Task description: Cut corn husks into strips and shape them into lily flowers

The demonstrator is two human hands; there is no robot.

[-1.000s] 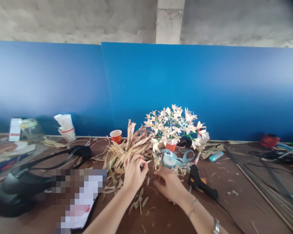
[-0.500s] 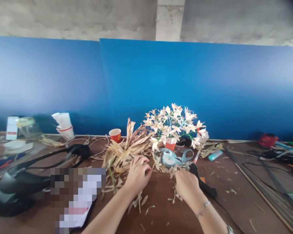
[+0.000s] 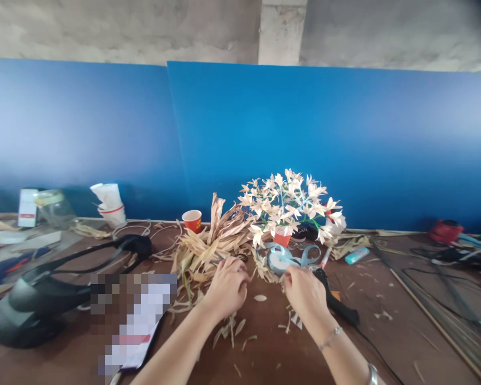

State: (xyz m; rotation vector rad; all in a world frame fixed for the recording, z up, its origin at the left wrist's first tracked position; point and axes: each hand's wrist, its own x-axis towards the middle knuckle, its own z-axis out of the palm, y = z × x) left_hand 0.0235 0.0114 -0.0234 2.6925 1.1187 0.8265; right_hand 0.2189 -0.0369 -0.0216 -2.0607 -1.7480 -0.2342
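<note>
My left hand (image 3: 227, 284) is closed, fingers curled down in front of a heap of dried corn husks (image 3: 202, 247). What it holds, if anything, is hidden. A dark metal tool (image 3: 240, 257), perhaps scissors, lies partly covered by husk at its fingertips. My right hand (image 3: 305, 291) is curled into a loose fist, its inner side out of sight. Between the hands a single pale husk petal (image 3: 260, 298) rests on the table (image 3: 264, 347). Just beyond the right hand lies a roll of light blue ribbon (image 3: 278, 259). Behind it, husk flowers (image 3: 286, 200) stand in a red paper cup (image 3: 282, 236).
A black glue gun (image 3: 336, 305) with a cord lies right of my right hand. Another red cup (image 3: 192, 220) stands behind the husks. Further left are a black headset-like device (image 3: 28, 305) and a partly blurred phone (image 3: 140, 321). A blue partition (image 3: 224, 133) closes the back.
A petal now shows on the table between my hands. My left thumb and finger no longer form a loop, and the husk scrap at my right fingertips is no longer visible. The view shifted slightly.
</note>
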